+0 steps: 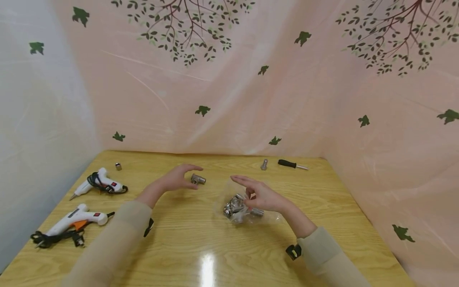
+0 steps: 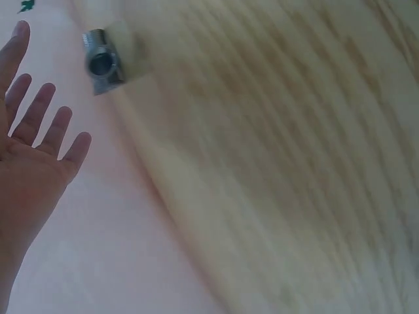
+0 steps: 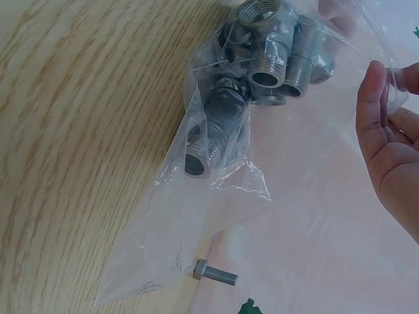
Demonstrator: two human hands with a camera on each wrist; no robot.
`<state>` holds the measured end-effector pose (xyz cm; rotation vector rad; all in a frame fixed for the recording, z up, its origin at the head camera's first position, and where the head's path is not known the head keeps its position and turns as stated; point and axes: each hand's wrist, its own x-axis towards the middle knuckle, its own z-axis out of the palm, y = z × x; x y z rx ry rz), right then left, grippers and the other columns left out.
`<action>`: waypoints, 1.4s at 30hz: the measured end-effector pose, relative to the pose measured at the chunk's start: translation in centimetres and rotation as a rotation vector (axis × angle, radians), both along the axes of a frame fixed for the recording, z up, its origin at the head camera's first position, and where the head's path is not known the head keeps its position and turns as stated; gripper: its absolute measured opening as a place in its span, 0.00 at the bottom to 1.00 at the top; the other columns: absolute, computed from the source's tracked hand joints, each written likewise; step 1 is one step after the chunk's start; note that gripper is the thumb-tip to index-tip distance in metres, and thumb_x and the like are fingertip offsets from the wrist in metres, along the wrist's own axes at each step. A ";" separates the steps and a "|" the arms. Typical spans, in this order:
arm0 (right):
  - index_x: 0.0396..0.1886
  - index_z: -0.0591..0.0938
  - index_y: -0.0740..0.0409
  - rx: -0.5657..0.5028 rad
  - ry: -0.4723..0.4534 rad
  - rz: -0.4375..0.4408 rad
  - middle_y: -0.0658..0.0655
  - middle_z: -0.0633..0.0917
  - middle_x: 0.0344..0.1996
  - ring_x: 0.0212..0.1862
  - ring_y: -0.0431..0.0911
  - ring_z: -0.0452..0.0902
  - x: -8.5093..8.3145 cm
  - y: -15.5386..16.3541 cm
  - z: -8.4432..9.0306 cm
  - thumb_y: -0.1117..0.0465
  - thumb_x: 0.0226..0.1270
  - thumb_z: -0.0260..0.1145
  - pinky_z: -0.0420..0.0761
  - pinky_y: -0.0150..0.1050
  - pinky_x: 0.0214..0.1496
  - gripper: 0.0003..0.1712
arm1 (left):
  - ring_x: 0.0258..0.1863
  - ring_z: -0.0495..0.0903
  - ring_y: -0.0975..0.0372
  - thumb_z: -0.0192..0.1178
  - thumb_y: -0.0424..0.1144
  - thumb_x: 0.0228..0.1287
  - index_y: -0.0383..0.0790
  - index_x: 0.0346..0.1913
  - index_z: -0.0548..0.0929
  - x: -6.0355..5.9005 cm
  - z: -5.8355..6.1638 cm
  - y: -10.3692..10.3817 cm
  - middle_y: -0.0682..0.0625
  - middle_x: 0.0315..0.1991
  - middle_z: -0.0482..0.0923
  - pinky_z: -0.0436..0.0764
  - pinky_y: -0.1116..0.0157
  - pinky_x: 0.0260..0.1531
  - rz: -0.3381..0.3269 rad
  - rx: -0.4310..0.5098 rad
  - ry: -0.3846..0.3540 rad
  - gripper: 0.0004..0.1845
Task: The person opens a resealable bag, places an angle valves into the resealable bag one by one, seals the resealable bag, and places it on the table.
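Observation:
A metal tee-shaped pipe fitting (image 1: 198, 179) lies on the table between the spread thumb and fingers of my left hand (image 1: 178, 177). In the left wrist view the same fitting (image 2: 103, 63) shows its round opening, apart from the extended fingers. My right hand (image 1: 264, 196) pinches the edge of a clear plastic bag (image 3: 154, 229) between thumb and forefinger, its other fingers stretched out. Several shiny threaded fittings (image 3: 268, 62) are bunched inside the bag. From the head view, the right hand partly covers the bag.
Two white glue guns, one with its black cord bundled (image 1: 102, 183) and one with an orange trigger (image 1: 71, 221), lie at the left. A small metal fitting (image 1: 118, 166) stands behind them. Toward the back right are a bolt (image 1: 264, 164) and a black-handled screwdriver (image 1: 288, 163).

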<state>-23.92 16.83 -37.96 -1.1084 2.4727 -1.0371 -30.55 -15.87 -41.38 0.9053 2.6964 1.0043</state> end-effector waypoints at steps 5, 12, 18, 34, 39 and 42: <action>0.74 0.56 0.48 0.003 0.006 0.002 0.54 0.57 0.73 0.24 0.39 0.69 0.0 0.0 0.0 0.73 0.60 0.60 0.79 0.34 0.26 0.44 | 0.68 0.59 0.45 0.69 0.41 0.55 0.40 0.67 0.68 -1.0 -1.7 -0.3 0.42 0.67 0.65 0.62 0.45 0.64 0.048 -0.021 -0.052 0.36; 0.74 0.56 0.48 -0.001 0.023 0.013 0.55 0.57 0.73 0.23 0.41 0.70 0.0 -0.1 0.1 0.74 0.60 0.60 0.76 0.33 0.24 0.44 | 0.64 0.64 0.44 0.70 0.38 0.53 0.37 0.66 0.69 -1.9 -3.1 -0.7 0.39 0.64 0.68 0.64 0.45 0.62 0.112 0.027 -0.117 0.36; 0.74 0.56 0.49 -0.010 0.024 0.023 0.55 0.57 0.73 0.23 0.40 0.70 -0.1 -0.1 0.0 0.74 0.61 0.60 0.76 0.32 0.24 0.44 | 0.59 0.71 0.44 0.68 0.34 0.55 0.33 0.60 0.74 -2.7 -3.7 -1.0 0.38 0.57 0.74 0.70 0.48 0.59 0.130 0.042 -0.100 0.28; 0.74 0.55 0.47 -0.007 0.004 0.011 0.53 0.57 0.73 0.24 0.40 0.71 0.0 0.0 0.0 0.74 0.61 0.59 0.78 0.34 0.25 0.44 | 0.45 0.80 0.52 0.67 0.34 0.56 0.33 0.51 0.80 -2.9 -3.4 -1.4 0.42 0.45 0.82 0.80 0.57 0.45 0.091 0.010 -0.054 0.19; 0.74 0.55 0.47 -0.002 0.001 0.004 0.54 0.57 0.73 0.24 0.40 0.71 -0.1 0.1 0.0 0.73 0.61 0.59 0.78 0.35 0.25 0.44 | 0.42 0.82 0.53 0.67 0.34 0.56 0.33 0.50 0.81 -2.4 -2.8 -1.5 0.43 0.45 0.82 0.81 0.59 0.41 0.050 0.001 0.001 0.18; 0.74 0.55 0.48 0.001 0.000 -0.004 0.54 0.57 0.73 0.24 0.41 0.72 0.0 0.2 0.0 0.73 0.61 0.60 0.78 0.35 0.25 0.44 | 0.40 0.81 0.55 0.69 0.36 0.55 0.34 0.49 0.81 -1.9 -2.3 -1.4 0.45 0.42 0.83 0.80 0.59 0.40 0.056 0.003 0.036 0.18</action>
